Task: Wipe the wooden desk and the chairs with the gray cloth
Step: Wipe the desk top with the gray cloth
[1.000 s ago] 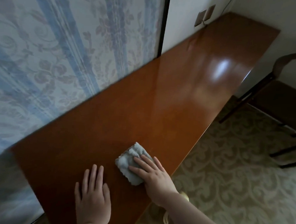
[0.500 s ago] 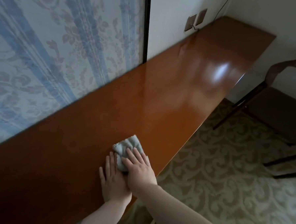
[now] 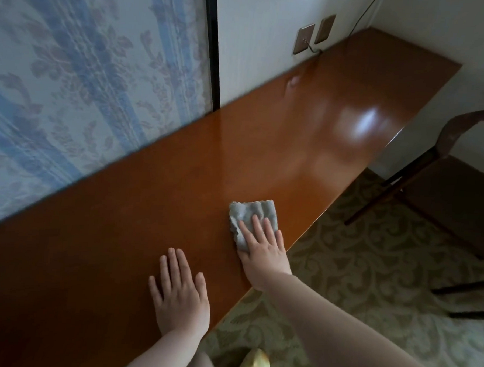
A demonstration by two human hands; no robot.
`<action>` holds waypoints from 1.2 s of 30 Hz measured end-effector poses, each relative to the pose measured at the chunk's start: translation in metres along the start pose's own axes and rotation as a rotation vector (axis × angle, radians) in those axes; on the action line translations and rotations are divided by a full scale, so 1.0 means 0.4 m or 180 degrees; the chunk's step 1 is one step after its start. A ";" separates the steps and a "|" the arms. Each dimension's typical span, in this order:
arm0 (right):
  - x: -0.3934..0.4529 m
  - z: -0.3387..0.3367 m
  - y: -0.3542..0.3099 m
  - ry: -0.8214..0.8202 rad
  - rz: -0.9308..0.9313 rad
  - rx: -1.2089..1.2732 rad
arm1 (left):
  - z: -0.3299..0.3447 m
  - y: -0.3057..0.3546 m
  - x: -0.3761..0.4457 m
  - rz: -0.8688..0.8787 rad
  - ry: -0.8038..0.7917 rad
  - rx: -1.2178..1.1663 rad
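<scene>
Gray cloth [image 3: 251, 217] lay under your flat right hand [image 3: 264, 247] mid-wipe on desk [image 3: 150, 195]; left hand [image 3: 180, 292] flat, empty; next, sweep toward one o'clock

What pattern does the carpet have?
Pale leafy scrolls on beige carpet, seen in the head view.

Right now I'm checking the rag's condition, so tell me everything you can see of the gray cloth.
The gray cloth is a small, soft, plush-looking rag, folded or bunched into a rough square with a scalloped edge. It lies flat on the wooden desk near its front edge. The right hand presses straight fingers on its near half; the left hand rests apart on bare wood.
</scene>
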State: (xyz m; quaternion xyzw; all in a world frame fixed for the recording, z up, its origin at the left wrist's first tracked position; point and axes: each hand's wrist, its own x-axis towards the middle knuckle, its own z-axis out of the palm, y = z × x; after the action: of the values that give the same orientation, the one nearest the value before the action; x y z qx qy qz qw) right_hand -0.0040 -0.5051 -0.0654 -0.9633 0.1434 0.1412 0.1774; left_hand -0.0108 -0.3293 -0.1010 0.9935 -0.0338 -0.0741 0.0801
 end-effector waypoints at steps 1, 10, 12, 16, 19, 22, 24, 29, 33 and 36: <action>-0.004 0.002 -0.020 -0.0103 -0.0220 -0.0053 | 0.001 0.001 0.002 -0.0023 -0.0057 0.0024; 0.047 -0.024 0.100 0.0027 -0.0788 -0.0238 | 0.011 0.005 -0.002 -0.0145 0.0028 0.0031; 0.065 -0.047 0.146 0.0098 -0.0366 -0.0307 | 0.002 0.015 -0.002 -0.0102 0.0024 0.0024; 0.048 -0.039 0.080 -0.0147 -0.0540 -0.0305 | 0.011 0.013 0.005 -0.0168 0.0065 0.0089; 0.015 -0.021 0.041 -0.0679 -0.1559 -0.0422 | 0.021 0.008 0.010 -0.0142 0.0141 0.0085; 0.048 -0.042 0.103 -0.0609 -0.1765 -0.0542 | 0.026 0.001 0.005 0.0248 0.0471 0.0058; 0.089 -0.075 0.170 -0.0352 -0.1240 -0.0448 | 0.016 0.023 0.013 0.0658 0.0539 0.0127; 0.140 -0.110 0.212 0.0002 -0.0216 -0.0341 | 0.026 0.236 0.146 0.0676 0.0053 -0.0023; 0.137 -0.104 0.193 -0.0221 -0.0745 -0.0333 | 0.047 0.348 0.239 0.1027 -0.0037 0.0106; 0.204 -0.155 0.293 -0.0145 -0.0689 -0.0419 | 0.046 0.350 0.280 0.1054 0.0028 0.0202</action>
State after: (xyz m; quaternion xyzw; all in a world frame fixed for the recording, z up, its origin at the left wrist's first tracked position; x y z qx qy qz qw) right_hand 0.0465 -0.6524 -0.0716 -0.9793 0.0249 0.1522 0.1313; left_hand 0.0890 -0.4789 -0.1117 0.9766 -0.1991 -0.0544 0.0600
